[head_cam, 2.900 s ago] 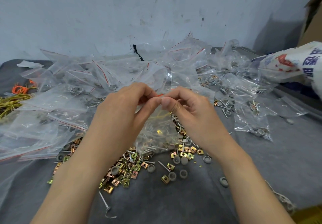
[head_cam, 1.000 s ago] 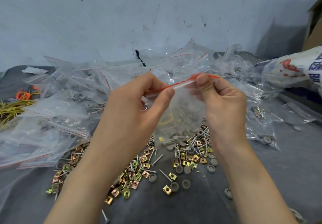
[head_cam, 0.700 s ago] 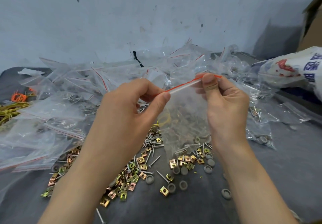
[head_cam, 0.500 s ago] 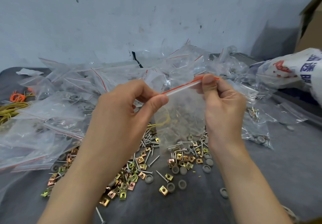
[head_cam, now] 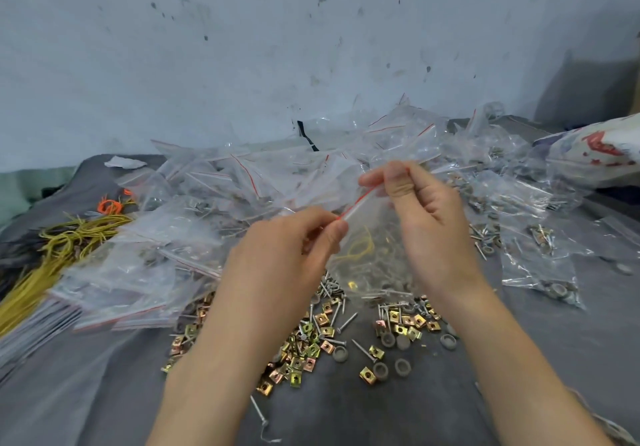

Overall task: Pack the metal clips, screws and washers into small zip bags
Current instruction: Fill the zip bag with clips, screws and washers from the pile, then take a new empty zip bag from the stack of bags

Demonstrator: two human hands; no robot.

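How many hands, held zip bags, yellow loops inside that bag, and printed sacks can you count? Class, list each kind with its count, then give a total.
Hands: 2 (left hand, right hand)
Held zip bag: 1
Yellow loop inside it: 1
Printed sack: 1
Total: 5

I'm looking at a pale blue-grey wall (head_cam: 242, 47), scuffed and flecked with dark marks, with a soft shadow (head_cam: 581, 88) across its right end. Below it lies a dark grey surface (head_cam: 86, 393), evenly lit, meeting the wall's foot.
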